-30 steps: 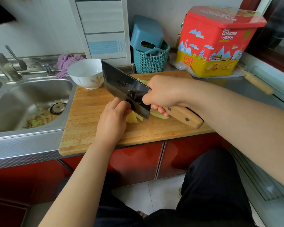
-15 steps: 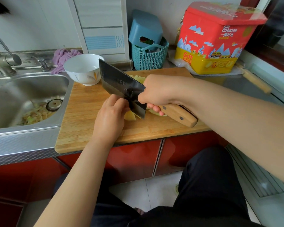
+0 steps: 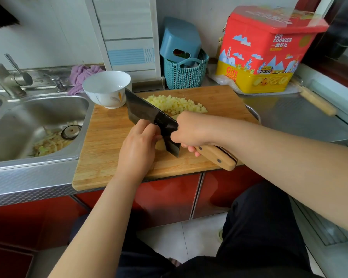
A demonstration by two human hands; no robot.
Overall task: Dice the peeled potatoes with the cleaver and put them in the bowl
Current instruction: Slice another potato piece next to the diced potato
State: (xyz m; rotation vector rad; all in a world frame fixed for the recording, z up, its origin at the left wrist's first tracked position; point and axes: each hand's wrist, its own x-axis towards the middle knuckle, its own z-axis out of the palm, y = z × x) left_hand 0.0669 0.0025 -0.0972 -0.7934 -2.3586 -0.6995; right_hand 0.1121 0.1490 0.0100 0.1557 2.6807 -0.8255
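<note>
Centre of frame: right hand [image 3: 191, 129] wrapped round the cleaver [image 3: 149, 115] handle, blade down on the cutting board [image 3: 109, 149]. Left hand [image 3: 139, 145], fingers curled, pins a potato piece [image 3: 160, 145] (mostly hidden) against the blade's left face. Diced potato pile [image 3: 175, 104] lies beyond the blade; white bowl [image 3: 107, 88] at the board's upper left.

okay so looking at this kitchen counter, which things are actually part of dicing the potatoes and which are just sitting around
Part of the job:
- dark steel cleaver with wooden handle, gripped by the right hand
- pale potato piece under the left hand
- heap of diced potato
- bamboo cutting board
- white ceramic bowl

Just lying about:
- red and yellow cookie tin
- teal woven basket
- purple cloth
- steel sink holding peelings
</note>
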